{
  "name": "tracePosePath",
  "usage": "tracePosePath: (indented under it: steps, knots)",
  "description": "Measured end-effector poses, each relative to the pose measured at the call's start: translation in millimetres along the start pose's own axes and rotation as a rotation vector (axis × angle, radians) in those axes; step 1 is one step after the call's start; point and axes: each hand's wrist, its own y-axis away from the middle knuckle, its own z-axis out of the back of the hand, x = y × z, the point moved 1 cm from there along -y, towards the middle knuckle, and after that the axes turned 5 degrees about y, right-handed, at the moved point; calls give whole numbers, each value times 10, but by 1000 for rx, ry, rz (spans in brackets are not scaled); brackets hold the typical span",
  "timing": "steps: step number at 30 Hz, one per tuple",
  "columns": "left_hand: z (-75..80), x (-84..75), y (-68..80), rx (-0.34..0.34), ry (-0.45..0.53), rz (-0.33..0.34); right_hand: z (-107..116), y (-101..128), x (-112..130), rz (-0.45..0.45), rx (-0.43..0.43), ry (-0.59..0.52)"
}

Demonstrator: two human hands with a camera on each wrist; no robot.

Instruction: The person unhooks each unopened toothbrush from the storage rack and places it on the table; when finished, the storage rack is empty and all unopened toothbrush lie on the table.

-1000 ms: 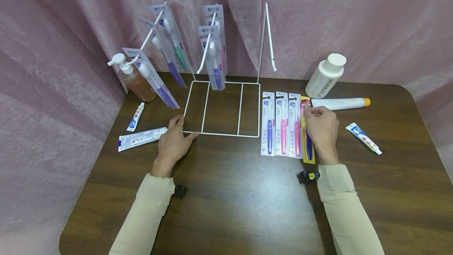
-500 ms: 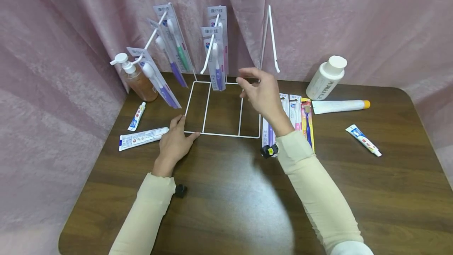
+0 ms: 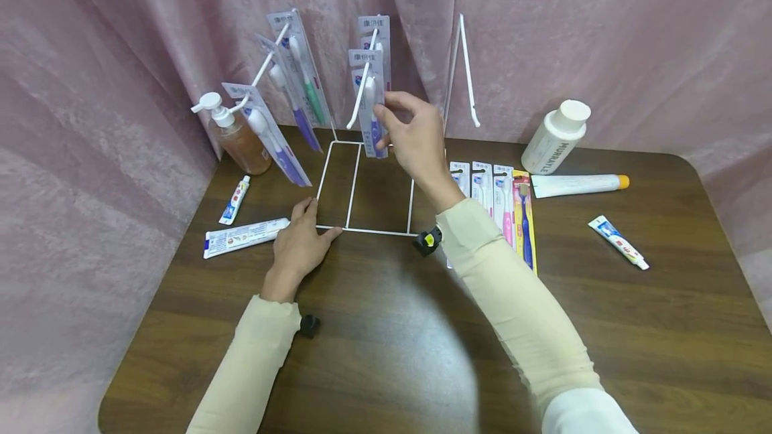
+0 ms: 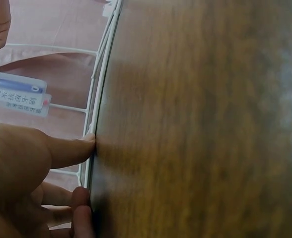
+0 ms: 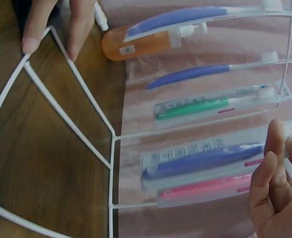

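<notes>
- Right hand (image 3: 416, 139) is up at the middle hook of the wire rack (image 3: 380, 230), thumb and fingers pinching the front toothbrush pack (image 3: 369, 102) hanging there.
- That pack hangs over the rack's base, toward the back edge of the worktop (image 3: 386, 340).
- Left hand (image 3: 299, 246) lies flat with straight fingers pressing the rack's front left corner, holding nothing.
- More packs (image 3: 494, 209) lie in a row just right of the rack.
- A tube (image 3: 244, 236) sits just left of the left hand.
</notes>
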Motion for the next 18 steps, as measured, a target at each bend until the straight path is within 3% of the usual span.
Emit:
tracePosePath:
  steps: [8, 18]
  knots:
    - [-21, 17, -8, 13, -12, 5, -17, 11, -8, 9, -17, -101]
    - [-12, 9, 4, 4, -7, -2, 37, 53, 22, 37, -43, -123]
